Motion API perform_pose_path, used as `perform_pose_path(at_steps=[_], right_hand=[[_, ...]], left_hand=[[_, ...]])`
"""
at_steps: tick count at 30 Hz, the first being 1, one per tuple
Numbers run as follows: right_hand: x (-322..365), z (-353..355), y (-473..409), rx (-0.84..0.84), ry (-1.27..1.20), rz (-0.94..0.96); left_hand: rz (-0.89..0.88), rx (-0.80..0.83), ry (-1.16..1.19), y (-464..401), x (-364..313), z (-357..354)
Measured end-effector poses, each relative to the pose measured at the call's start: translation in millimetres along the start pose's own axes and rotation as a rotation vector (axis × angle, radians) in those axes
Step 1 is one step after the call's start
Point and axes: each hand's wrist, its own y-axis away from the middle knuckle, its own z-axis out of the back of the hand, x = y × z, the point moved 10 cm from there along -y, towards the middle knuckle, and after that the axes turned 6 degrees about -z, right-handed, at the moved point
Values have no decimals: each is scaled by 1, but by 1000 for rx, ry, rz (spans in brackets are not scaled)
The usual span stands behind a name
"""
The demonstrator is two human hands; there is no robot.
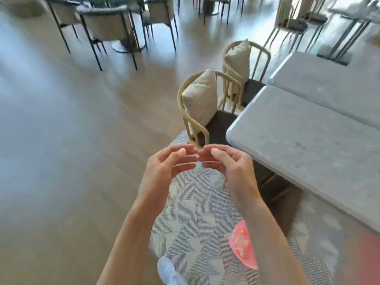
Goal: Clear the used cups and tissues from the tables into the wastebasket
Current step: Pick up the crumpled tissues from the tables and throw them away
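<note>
— So, where is the wastebasket [243, 245]?

— Low on the right, on the floor by the near table [308, 145], partly hidden behind the right forearm. It shows as a pink, glossy, rounded shape with pale crumpled bits inside; the blur keeps me from saying more.

— And the hands?

— Both are raised in front of the chest, palms turned toward each other. The left hand [164, 165] has its fingers loosely curved and apart, with nothing in it. The right hand [226, 163] mirrors it, fingers bent softly, also with nothing in it. Their fingertips nearly meet.

— What lies under them?

— A rug [191, 212] with a fine grey striped weave broken into pale triangles. A white shoe [169, 272] steps on its near edge. Beyond the rug the floor [61, 120] is smooth wood in a warm tan.

— The furniture?

— The near table has a matte grey, stone-like top with rounded corners; a second table [329, 83] butts against it. Two chairs with curved pale wooden frames, dark seats and beige cushions stand beside them: the near chair [197, 112] and the far chair [244, 66]. Farther back are dark-legged upholstered chairs [107, 27].
</note>
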Motion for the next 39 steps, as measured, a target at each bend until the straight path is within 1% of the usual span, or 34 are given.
perform_pose_path(at_steps=[7,12,16,22,29,33,39], right_hand=[[37,-135,-35,160,19,83],[44,-195,-56,242,-74,61],[54,-230,-82,305,-148,57],[82,-259,-150,310,-186,118],[140,-290,-264,328,-209,198],[175,-303,-328,337,-245,223],[184,-331,-409,333,-197,198]], left_hand=[[-125,-137,77,-29,-64,117],[-146,-248,109,-34,-81,181],[-157,-331,122,-51,-89,218],[-226,-364,83,-112,-115,236],[-339,-412,38,-235,-162,233],[-393,-425,68,-305,-189,232],[-362,-393,93,-395,-186,240]])
